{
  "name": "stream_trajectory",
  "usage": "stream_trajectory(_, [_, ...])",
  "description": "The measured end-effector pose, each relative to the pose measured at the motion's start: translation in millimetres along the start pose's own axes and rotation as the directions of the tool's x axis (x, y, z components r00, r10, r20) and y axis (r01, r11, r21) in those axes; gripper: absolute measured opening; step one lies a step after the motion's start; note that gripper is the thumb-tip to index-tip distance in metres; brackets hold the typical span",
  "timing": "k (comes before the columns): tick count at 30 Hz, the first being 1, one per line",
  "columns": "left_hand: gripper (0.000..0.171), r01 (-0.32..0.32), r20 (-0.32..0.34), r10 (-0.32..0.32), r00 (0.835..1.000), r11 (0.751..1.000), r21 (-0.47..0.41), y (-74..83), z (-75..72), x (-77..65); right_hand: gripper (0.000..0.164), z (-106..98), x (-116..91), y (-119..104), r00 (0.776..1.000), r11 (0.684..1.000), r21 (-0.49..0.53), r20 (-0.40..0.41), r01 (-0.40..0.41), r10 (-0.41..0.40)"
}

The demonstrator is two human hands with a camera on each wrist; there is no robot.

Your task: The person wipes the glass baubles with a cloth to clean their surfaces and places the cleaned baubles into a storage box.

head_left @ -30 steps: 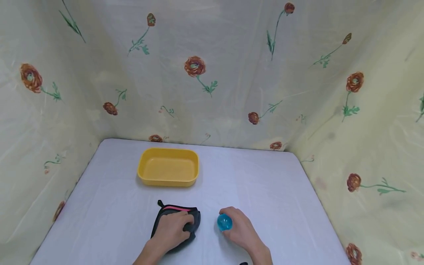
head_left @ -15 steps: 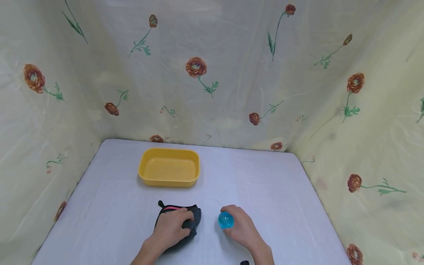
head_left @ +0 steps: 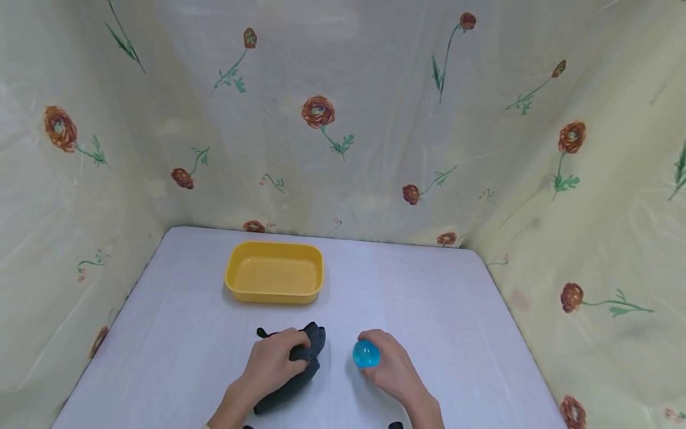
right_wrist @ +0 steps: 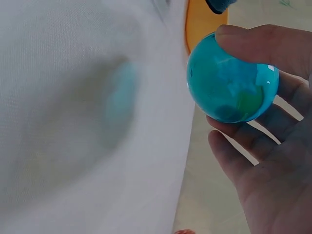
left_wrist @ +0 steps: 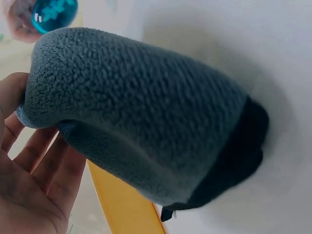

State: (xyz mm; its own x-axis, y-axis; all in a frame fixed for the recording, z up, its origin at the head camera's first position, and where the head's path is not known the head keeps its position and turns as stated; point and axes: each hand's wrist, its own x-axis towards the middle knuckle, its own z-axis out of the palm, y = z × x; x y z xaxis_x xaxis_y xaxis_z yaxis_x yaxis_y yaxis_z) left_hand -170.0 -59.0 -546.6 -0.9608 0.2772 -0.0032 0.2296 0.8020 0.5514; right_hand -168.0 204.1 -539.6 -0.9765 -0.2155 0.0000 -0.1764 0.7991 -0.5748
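Observation:
A dark grey fleecy pouch (left_wrist: 136, 102) with black edging and a small loop bends upward in my left hand (head_left: 273, 360). In the left wrist view, the thumb and fingers of that hand (left_wrist: 34, 180) pinch one end of it. My right hand (head_left: 393, 366) holds a clear blue ball (right_wrist: 231, 80) between thumb and fingers, and paler shapes show inside the ball. The ball's blue-tinted shadow falls on the cloth apart from it. In the head view the ball (head_left: 367, 354) is to the right of the pouch (head_left: 295, 384).
A yellow rectangular tray (head_left: 273, 298) with nothing in it stands beyond the pouch, towards the back left. White cloth (head_left: 429, 310) covers the table. Flower-printed sheets (head_left: 375, 149) hang behind and at both sides.
My left hand has lifted and folded the pouch, so its pink stripe no longer shows. My right hand has moved slightly up and to the right with the ball.

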Motion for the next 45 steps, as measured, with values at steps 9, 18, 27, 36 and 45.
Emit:
stream_trajectory(9, [0.018,0.008,-0.055,-0.010,0.998,0.999,-0.031,3.9,-9.9,0.2,0.054,-2,1,-5,0.999,1.000,0.031,-0.048,0.007,-0.005])
stream_trajectory(18, [0.022,0.012,-0.124,-0.026,0.992,0.994,-0.112,4.4,-14.1,0.7,0.055,-5,-2,-13,0.995,0.997,0.066,-0.095,0.040,-0.034])
stream_trajectory(27, [0.024,-0.041,-0.196,0.004,0.981,0.982,-0.185,6.7,-18.6,1.7,0.057,-9,0,-19,0.985,0.994,0.057,-0.153,0.090,-0.081])
stream_trajectory(36, [0.024,-0.039,-0.203,-0.015,0.979,0.965,-0.261,12.0,-23.7,6.4,0.057,-9,1,-25,0.978,0.994,0.061,-0.198,0.086,-0.072])
stream_trajectory(45, [0.024,-0.006,-0.202,-0.069,0.977,0.938,-0.348,17.2,-25.0,8.6,0.059,-13,2,-28,0.972,0.992,0.105,-0.232,0.076,-0.050])
